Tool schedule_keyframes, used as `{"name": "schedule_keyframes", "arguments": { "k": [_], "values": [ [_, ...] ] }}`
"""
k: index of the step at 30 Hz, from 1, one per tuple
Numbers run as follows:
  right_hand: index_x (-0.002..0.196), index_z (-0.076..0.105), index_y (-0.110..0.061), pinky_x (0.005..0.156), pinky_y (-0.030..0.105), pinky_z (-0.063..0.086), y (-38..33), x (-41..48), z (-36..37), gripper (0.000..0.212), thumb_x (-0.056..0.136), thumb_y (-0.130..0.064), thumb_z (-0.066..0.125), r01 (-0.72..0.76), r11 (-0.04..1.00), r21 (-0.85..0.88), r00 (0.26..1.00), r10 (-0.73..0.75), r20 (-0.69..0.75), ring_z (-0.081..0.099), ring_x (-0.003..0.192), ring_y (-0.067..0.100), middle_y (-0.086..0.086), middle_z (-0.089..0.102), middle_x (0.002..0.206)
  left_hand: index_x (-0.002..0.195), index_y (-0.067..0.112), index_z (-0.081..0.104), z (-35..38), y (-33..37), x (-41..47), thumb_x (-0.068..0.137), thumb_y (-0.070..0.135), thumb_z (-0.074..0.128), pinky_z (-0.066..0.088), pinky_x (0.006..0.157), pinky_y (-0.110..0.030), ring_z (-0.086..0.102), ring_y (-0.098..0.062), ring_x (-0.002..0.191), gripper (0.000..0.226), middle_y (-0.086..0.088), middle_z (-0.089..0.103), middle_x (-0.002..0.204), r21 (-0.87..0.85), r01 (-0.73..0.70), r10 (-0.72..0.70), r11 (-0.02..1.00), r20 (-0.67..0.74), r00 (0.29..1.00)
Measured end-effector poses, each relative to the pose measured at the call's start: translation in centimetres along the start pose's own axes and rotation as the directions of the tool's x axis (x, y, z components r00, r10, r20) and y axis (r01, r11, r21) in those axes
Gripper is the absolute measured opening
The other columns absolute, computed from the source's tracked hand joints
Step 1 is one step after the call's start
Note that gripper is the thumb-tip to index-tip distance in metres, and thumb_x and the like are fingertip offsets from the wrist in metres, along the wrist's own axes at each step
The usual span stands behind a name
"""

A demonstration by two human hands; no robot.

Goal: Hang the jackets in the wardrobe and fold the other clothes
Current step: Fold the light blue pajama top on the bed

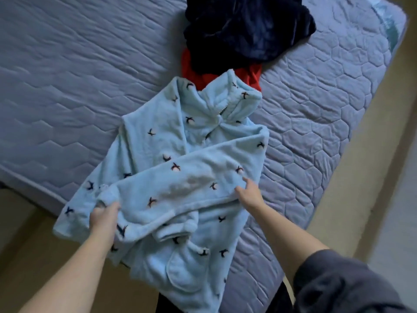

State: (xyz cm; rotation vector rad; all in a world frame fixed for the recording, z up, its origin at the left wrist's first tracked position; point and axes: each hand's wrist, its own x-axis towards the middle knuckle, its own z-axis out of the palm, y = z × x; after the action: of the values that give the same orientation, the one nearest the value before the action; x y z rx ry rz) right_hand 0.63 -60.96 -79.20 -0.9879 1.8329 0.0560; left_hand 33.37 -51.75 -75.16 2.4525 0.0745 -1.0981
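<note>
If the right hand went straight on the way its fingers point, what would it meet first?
The sleeve folded across the light blue garment; the right hand seems at its edge, though depth is unclear.

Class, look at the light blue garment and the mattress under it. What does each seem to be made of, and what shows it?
The light blue garment: likely fleece or plush, matte; fuzzy nap, thick rounded folds. The mattress: seemingly smooth fabric over padding, faint sheen; stitched quilting lines with puffed panels between.
</note>
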Motion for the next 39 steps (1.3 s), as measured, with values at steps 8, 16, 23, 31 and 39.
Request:
{"name": "schedule_keyframes", "arguments": {
  "k": [8,16,23,31,39],
  "values": [
    [0.134,0.042,-0.015,0.098,0.043,0.036,-0.7,5.2,-3.2,0.048,0.088,-0.020,0.050,0.046,0.926,-0.376,0.917,-0.188,-0.351,0.040,0.126,0.029,0.008,0.039,0.140,0.137,0.005,0.040,7.8,0.2,0.8,0.075,0.012,0.067,0.030,0.107,-0.052,0.032,-0.035,0.133,0.068,-0.017,0.034,0.147,0.627,-0.633,0.696,0.455,0.193,0.691],
    [0.136,0.043,-0.023,0.102,0.038,0.029,-6.6,15.5,-11.0,0.057,0.081,-0.023,0.057,0.512,0.477,-0.714,0.788,-0.592,0.169,0.041,0.130,0.021,-0.002,0.050,0.135,0.141,0.019,0.035,20.8,7.4,-0.1,0.086,0.035,0.055,0.030,0.103,-0.042,0.042,-0.024,0.127,0.061,-0.004,0.047,0.137,0.584,-0.798,0.672,0.147,0.533,0.514],
    [0.089,0.050,-0.022,0.082,0.038,0.036,-5.5,18.2,-13.1,0.020,0.082,-0.037,0.060,0.682,0.114,-0.722,0.646,-0.555,0.523,0.057,0.093,0.026,-0.003,0.057,0.088,0.090,0.022,0.052,24.2,8.3,-0.1,0.088,0.043,0.052,0.037,0.066,-0.033,0.058,-0.026,0.092,0.021,0.000,0.060,0.091,0.515,-0.853,0.565,0.086,0.680,0.467],
    [0.101,0.061,-0.027,0.079,0.039,0.024,-5.4,19.7,-13.6,0.034,0.091,-0.052,0.039,0.404,-0.103,-0.909,0.778,-0.484,0.401,0.051,0.102,0.022,-0.005,0.059,0.104,0.092,0.020,0.046,27.2,8.1,-0.2,0.095,0.031,0.040,0.036,0.063,-0.032,0.050,-0.026,0.080,0.013,-0.003,0.059,0.090,0.612,-0.787,0.608,0.080,0.596,0.525],
    [0.127,0.052,-0.020,0.096,0.046,0.030,-6.4,20.4,-14.1,0.051,0.085,-0.049,0.057,0.107,0.219,-0.970,0.927,-0.376,0.017,0.037,0.123,0.027,0.007,0.042,0.130,0.105,0.017,0.045,27.8,8.4,-0.5,0.097,0.037,0.045,0.036,0.066,-0.034,0.059,-0.029,0.091,0.022,-0.007,0.062,0.102,0.722,-0.688,0.681,-0.074,0.541,0.494]
  ]
}}
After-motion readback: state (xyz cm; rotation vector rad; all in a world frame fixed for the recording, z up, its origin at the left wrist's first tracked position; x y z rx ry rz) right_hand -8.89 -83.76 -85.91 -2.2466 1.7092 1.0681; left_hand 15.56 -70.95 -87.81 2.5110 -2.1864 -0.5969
